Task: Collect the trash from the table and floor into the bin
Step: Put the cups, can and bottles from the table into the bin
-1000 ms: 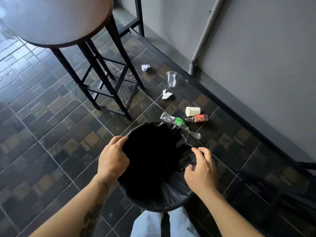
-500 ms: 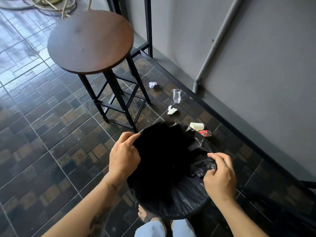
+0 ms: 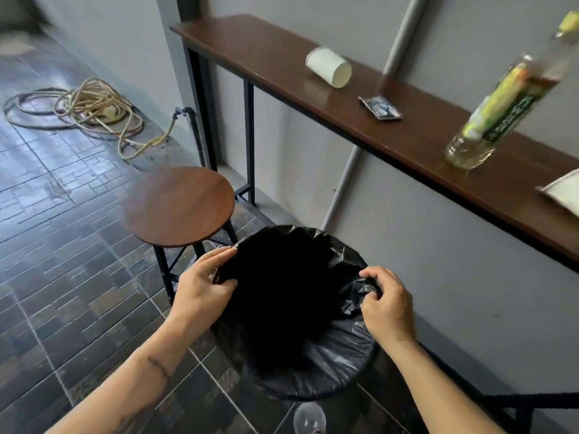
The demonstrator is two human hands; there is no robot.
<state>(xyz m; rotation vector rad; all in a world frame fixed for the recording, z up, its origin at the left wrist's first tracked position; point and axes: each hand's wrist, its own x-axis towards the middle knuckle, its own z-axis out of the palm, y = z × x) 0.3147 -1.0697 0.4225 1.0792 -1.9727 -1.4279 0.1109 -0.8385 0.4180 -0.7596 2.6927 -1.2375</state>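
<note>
A round bin [image 3: 316,371] lined with a black plastic bag is lifted in front of me. My left hand [image 3: 200,285] grips its left rim and my right hand [image 3: 388,305] pinches the bunched bag at its right rim. On the narrow wooden wall table [image 3: 282,70] lie a tipped white paper cup [image 3: 329,67], a small flat wrapper [image 3: 380,108] and an upright clear bottle [image 3: 498,117] with a green label. A clear plastic cup [image 3: 308,418] shows on the floor under the bin.
A round wooden stool [image 3: 178,205] on black legs stands just left of the bin. Coiled rope and cable [image 3: 91,111] lie on the tiled floor far left. A white sheet [image 3: 560,191] sticks in at the table's right end. A grey pipe [image 3: 347,173] runs down the wall.
The view has swung up from the floor litter to the wall table. The bin has risen with both hands still on its rim; the floor cups and bottles have dropped out of sight.
</note>
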